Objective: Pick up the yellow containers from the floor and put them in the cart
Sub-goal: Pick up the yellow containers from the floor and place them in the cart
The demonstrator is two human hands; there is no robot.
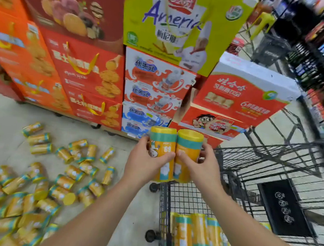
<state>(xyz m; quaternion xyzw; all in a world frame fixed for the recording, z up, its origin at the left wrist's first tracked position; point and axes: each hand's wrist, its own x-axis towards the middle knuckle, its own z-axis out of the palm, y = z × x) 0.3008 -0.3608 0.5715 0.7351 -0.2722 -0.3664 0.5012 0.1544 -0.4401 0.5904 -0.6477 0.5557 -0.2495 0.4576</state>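
A pale grey concrete floor (5,113) fills the lower left. Stacked orange and red cardboard gift boxes (87,73) and a lime-green carton (185,26) fill the upper half. Dark metal store shelving (323,64) lines the right edge, a yellow plastic stool (263,21) near it.

Yellow containers (174,155): glossy printed wrap, smooth yellow plastic lids. Cart (254,182): dark painted metal wire mesh. Floor (4,128) matt pale concrete-like; stacked boxes (162,24) glossy printed cardboard.

Open cart basket (187,201) below — stacked boxes (156,87) close ahead, yellow containers (73,172) strewn over floor (132,228) at left
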